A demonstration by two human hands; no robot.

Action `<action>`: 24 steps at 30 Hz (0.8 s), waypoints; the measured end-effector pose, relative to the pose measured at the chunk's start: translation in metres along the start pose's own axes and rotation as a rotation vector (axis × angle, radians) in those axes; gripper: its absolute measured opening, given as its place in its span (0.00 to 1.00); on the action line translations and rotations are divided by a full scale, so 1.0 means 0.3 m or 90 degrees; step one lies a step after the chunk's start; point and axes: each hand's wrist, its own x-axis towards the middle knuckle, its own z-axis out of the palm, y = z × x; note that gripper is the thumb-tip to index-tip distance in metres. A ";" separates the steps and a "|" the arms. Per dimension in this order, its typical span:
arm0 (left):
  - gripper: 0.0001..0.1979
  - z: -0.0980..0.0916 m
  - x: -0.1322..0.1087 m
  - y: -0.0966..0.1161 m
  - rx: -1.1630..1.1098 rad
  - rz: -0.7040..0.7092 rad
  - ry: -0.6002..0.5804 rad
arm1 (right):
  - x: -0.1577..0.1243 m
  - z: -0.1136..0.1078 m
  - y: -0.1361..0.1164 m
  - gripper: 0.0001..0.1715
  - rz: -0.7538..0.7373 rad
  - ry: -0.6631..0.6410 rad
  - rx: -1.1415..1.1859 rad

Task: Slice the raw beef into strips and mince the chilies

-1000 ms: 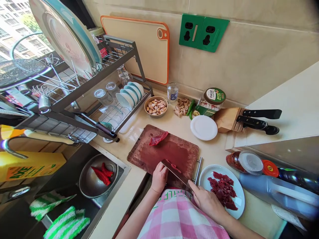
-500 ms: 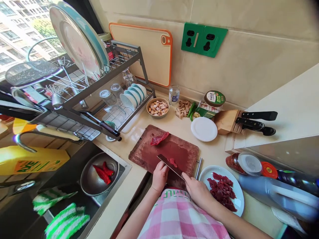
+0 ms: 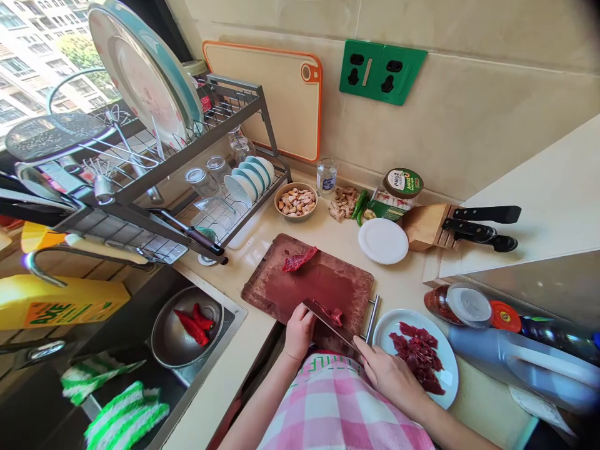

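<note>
My right hand (image 3: 382, 362) is closed round the handle of a kitchen knife (image 3: 329, 324), its blade low over the near part of a dark red cutting board (image 3: 281, 294). Curled at the blade's far end, my left hand (image 3: 300, 331) has its fingertips pressed together; whatever lies under them is hidden. Thin slices of raw red meat (image 3: 336, 317) lie against the blade's far side. A larger piece of raw meat (image 3: 300, 259) rests farther back on the board. Right of my right hand, a white plate (image 3: 383, 322) holds a heap of sliced meat (image 3: 417, 356).
A bowl of garlic (image 3: 296, 201), a glass (image 3: 327, 177), ginger (image 3: 343, 204), a small white plate (image 3: 383, 240) and a knife block (image 3: 426, 225) stand behind the board. To the left are a dish rack (image 3: 187, 150) and a sink with red chillies (image 3: 192, 326) in a pan.
The knife and my right hand have shifted slightly right and nearer to me. More of the sliced meat shows beside the blade. My left hand has barely moved.
</note>
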 end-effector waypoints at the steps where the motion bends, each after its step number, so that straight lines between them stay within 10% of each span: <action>1: 0.13 0.000 0.001 0.001 -0.011 0.001 0.000 | -0.009 0.004 0.010 0.28 -0.001 -0.009 -0.007; 24: 0.13 -0.009 0.017 0.019 -0.057 -0.025 -0.040 | 0.187 -0.026 -0.092 0.22 -0.005 -0.029 -0.021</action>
